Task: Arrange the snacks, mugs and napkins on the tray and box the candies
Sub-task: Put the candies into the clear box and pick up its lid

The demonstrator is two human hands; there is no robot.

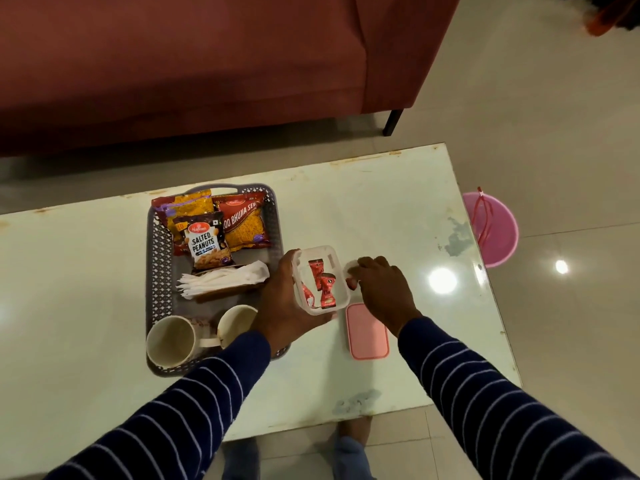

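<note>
Grip first: our left hand (287,299) holds the clear box (320,278) tilted off the counter (381,209), three red candies (325,289) inside. Our right hand (379,285) pinches another candy just beside it. Tilt further and we judge they spill. The lid (367,331) waits nearby; the tray (157,271) looks done.

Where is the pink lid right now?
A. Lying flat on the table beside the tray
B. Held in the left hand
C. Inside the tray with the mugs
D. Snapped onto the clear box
A: the pink lid lies flat on the table, while the clear box stays open in the left hand.
</note>
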